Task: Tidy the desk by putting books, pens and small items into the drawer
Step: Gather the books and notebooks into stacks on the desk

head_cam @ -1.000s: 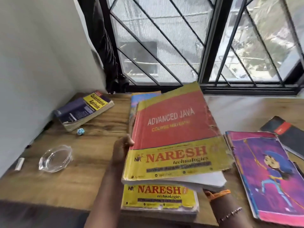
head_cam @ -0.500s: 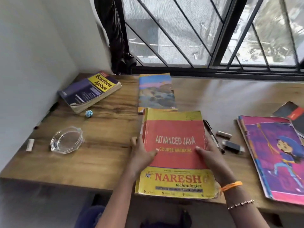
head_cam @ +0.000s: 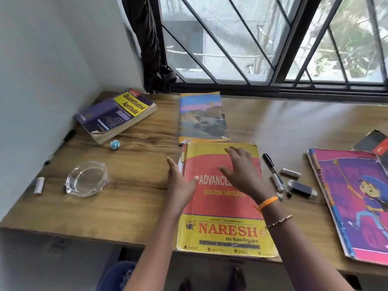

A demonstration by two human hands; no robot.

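A red and yellow "Advanced Java" book (head_cam: pixel 222 217) lies flat on the wooden desk (head_cam: pixel 136 206), its near edge over the desk's front edge. My left hand (head_cam: pixel 180 183) rests at the book's left edge with its fingers straight. Above the cover's upper half hovers my right hand (head_cam: pixel 241 171), fingers spread, holding nothing. Just behind this book lies a landscape-cover book (head_cam: pixel 201 118). A black marker (head_cam: pixel 275 175) and two small items (head_cam: pixel 290 172) (head_cam: pixel 301 187) lie to the right of the book. No drawer is in view.
A thick "Quantitative Aptitude" book (head_cam: pixel 115 116) sits at the back left by the wall. A glass ashtray (head_cam: pixel 86 179), a small blue ball (head_cam: pixel 115 144) and a white stick (head_cam: pixel 39 185) are on the left. A pink cartoon book (head_cam: pixel 357 202) and a dark notebook (head_cam: pixel 375 141) lie right.
The Java book came down from the air and now lies flat on the desk. Both hands have let go of its sides; my right hand moved up over the cover.
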